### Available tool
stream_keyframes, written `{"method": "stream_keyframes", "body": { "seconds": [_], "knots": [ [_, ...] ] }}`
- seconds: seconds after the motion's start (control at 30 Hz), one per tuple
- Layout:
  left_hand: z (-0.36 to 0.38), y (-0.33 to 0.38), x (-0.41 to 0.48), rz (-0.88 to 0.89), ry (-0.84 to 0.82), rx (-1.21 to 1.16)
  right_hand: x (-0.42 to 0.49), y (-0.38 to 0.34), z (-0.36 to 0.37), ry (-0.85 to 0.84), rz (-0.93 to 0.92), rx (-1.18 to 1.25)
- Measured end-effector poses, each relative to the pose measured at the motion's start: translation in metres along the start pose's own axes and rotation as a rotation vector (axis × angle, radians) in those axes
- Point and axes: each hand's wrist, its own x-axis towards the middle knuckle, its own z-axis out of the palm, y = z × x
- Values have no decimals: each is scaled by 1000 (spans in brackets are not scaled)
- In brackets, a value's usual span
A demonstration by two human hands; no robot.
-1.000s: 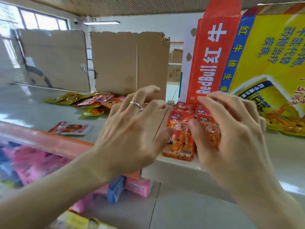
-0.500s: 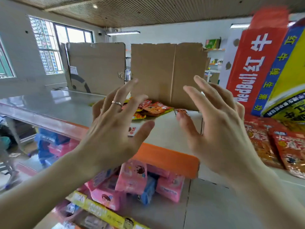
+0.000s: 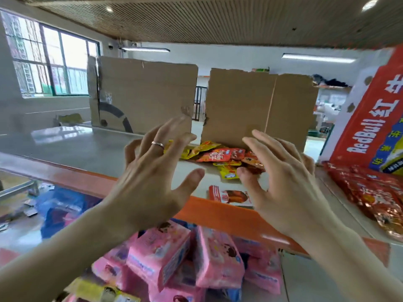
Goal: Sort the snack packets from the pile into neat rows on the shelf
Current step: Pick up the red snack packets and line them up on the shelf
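Both left hand point(image 3: 150, 177) and right hand point(image 3: 283, 184) hover spread, empty; I aim at the pile point(image 3: 218, 155) (one colour per grab).

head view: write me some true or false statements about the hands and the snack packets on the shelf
1. The left hand and the right hand hold nothing, fingers spread. True.
2. The pile of snack packets lies at the foot of a cardboard sheet. True.
3. The ring is on the right hand. False: on the left.
4. The pink packs lie beside the pile. False: they are below the shelf's orange edge.
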Motion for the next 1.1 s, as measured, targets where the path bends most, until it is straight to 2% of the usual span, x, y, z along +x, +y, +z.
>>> {"method": "stream_keyframes", "body": {
  "seconds": [0.23,0.4,0.6,0.73,0.9,1.1],
  "knots": [
    [4,-47,5,44,-65,-87,14,-19,23,-47,77,-130],
    [19,-54,16,92,-101,-129,24,-12,17,-80,157,-166],
    [39,-56,46,116,-70,-148,48,-7,19,-135,204,-140],
    [52,-58,77,87,-105,-236,81,2,39,-261,391,-32],
    [74,-68,120,151,-119,-205,113,14,70,-401,534,-71],
    [97,-87,131,93,-267,-244,111,25,93,-313,572,-127]
  ]
}}
